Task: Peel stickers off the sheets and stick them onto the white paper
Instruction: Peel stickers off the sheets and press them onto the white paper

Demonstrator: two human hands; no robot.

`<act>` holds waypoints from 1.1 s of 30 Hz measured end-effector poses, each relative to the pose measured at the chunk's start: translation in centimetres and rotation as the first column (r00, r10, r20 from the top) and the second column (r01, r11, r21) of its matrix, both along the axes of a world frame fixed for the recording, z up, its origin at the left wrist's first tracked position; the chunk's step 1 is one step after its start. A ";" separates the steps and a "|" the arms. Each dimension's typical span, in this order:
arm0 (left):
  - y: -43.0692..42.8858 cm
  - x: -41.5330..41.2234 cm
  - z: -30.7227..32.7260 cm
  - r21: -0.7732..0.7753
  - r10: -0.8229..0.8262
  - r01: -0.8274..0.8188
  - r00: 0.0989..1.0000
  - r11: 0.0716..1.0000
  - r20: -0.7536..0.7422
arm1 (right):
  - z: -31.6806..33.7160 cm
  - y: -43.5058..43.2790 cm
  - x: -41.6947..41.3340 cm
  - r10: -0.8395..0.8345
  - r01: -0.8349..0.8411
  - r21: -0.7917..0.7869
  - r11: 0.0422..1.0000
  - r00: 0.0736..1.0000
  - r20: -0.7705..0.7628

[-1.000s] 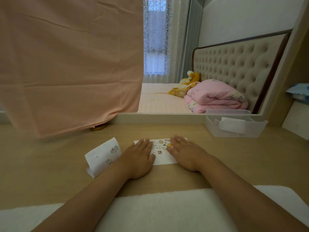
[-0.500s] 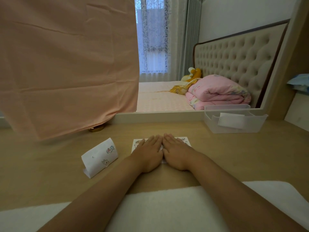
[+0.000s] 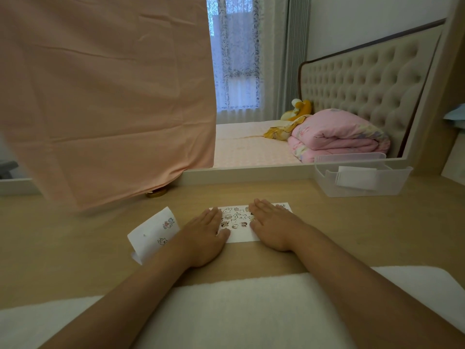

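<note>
Hands lying flat, nothing pinched. Left hand (image 3: 201, 241) is pressing palm-down on the left end of the white paper (image 3: 237, 238), fingers straight and close together, thumb tip resting near the paper's front edge. Right hand (image 3: 273, 226) is doing the same on the right part, fingers stretching toward the far edge. Neither is holding a sticker; both are spread open and bearing down.

Paper is lying flat on the desk (image 3: 352, 235), straight ahead, with a cluster of small cartoon stickers (image 3: 234, 220) showing in the gap between the hands. Sticker sheet (image 3: 153, 231) is sitting just left of the left wrist, curling up off the desk, with only a few stickers left on it as far as I can make out.

Change: half a second ago the hands were meeting in the middle, side by side, hiding the stickers. Now they are parted and the stickers are uncovered. A second ago they were apart much as now. Reading this as a smoothing stroke, in and out, rubbing the stuck pieces down. Paper and sheet are keeping their places. Sticking is probably done for this batch, with the few on the curled sheet still waiting to be peeled.

Farther out: clear bin (image 3: 362, 182) standing at the right rear of the desk, pink cloth (image 3: 105, 96) hanging at the left, white towel (image 3: 239, 311) lying under the forearms at the near edge.
</note>
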State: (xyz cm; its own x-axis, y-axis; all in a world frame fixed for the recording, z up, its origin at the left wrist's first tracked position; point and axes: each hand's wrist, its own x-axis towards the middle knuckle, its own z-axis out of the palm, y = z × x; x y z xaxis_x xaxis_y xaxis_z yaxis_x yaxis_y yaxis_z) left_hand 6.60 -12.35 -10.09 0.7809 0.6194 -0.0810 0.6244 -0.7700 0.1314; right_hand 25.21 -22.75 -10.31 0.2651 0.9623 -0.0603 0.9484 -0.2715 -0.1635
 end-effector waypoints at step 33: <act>4.0 -14.2 2.9 0.125 0.092 -0.157 0.906 0.980 0.414 | 3.3 5.8 -14.3 0.226 -0.014 0.432 0.902 0.867 -0.445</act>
